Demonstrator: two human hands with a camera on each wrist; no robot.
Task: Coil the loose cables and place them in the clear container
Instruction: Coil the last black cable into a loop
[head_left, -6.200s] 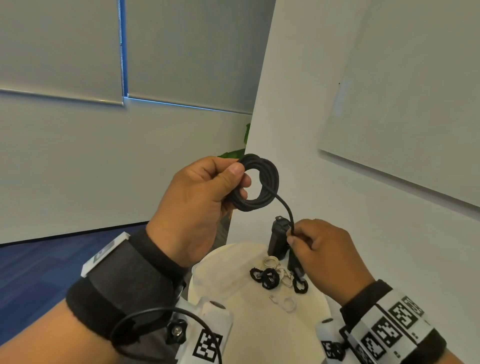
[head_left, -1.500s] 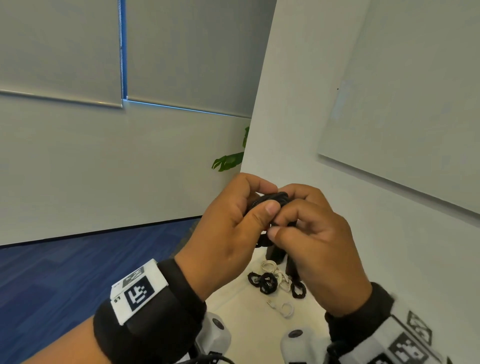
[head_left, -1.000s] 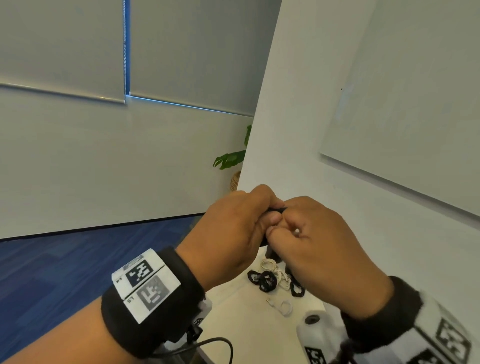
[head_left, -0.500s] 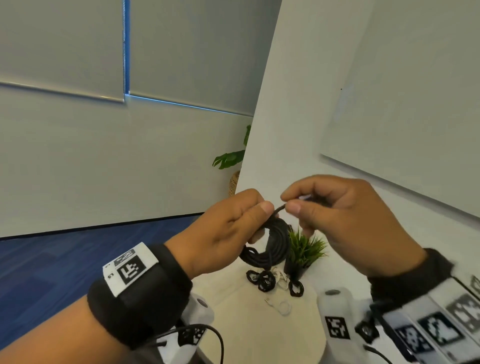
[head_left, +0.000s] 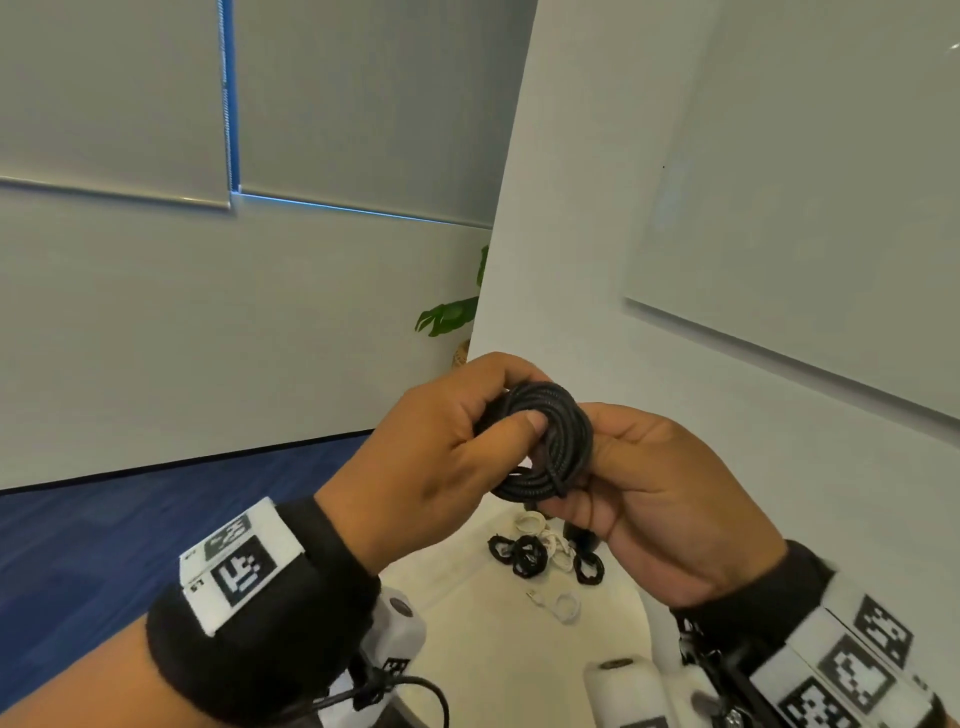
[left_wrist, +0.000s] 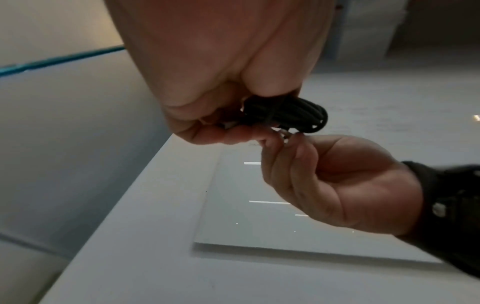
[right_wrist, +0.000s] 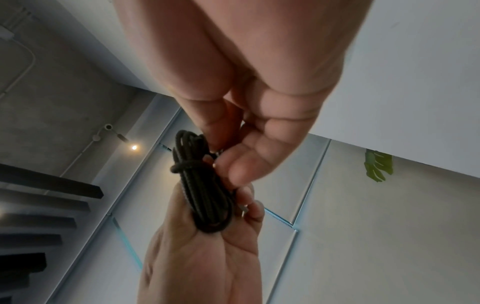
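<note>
Head view, left to right, with the black cable coil (head_left: 543, 441) as landmark: the left hand (head_left: 447, 467) sits to the left of the coil, its thumb pressed across the front of the loops and its fingers curled behind them, so it holds the bundle. The coil itself is raised in the air between both hands, well above the round surface (head_left: 498, 649). To the right of the coil the right hand (head_left: 660, 499) cups its far side, fingers curled under the lower strands; the right wrist view shows those fingers pinching at the cable's end by a turn wrapped crosswise round the loops.

The step in hand looks like securing the tail. To do it well, the left thumb should keep the loops flat and stacked while the right hand draws the end snug through the wrap, without pulling so hard that the loops skew. Below the coil, small black coils (head_left: 527, 556) and white coils (head_left: 563, 605) lie on the surface. The clear container is not in view, so where to set the bundle cannot be told.
</note>
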